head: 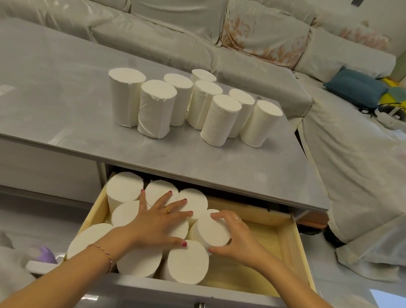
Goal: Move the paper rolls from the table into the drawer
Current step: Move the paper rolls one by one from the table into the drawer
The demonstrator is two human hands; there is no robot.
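Several white paper rolls (157, 107) stand upright in a cluster on the grey table (60, 89). Below the table's front edge the wooden drawer (284, 241) is pulled out, and its left half holds several upright rolls (123, 187). My right hand (236, 240) grips the top of one roll (211, 231) at the right side of that group. My left hand (158, 219) lies flat with fingers spread on the tops of the middle rolls, pressing on them without gripping.
The drawer's right half shows bare wood bottom (257, 270). A covered sofa (179, 31) runs behind and to the right of the table, with a blue cushion (356, 87) and a white headset (392, 114). A purple object (43, 255) lies at lower left.
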